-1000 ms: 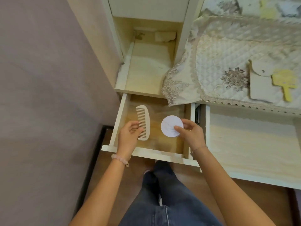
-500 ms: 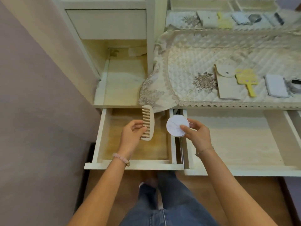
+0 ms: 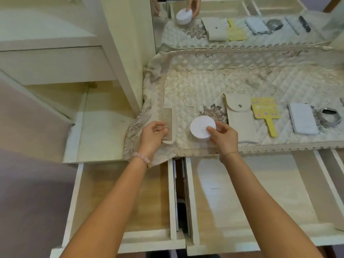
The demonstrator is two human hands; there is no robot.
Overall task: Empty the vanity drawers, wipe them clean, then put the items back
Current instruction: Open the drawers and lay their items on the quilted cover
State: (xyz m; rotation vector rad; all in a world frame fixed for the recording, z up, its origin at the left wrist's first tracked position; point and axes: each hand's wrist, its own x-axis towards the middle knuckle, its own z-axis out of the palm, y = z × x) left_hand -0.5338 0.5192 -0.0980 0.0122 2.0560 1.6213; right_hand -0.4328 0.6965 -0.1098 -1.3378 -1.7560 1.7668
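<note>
Now the left grip [image 3: 151, 135] pinches the comb [image 3: 168, 125] and the right grip [image 3: 223, 136] holds the round white jar [image 3: 201, 127], both over the quilted cloth [image 3: 204, 81] covering the surface, just beyond the two open drawers [image 3: 119, 192].

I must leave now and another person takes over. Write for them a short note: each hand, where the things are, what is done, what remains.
Left hand: pinches the beige toothed comb over the quilted cream cloth.
Right hand: holds the round white jar over the same cloth.
On the cloth: beige snap pouch, yellow hand mirror, grey flat case.
Done: left drawer open, bare wood shows.
To do: set both down, wipe drawers, put items back.
</note>
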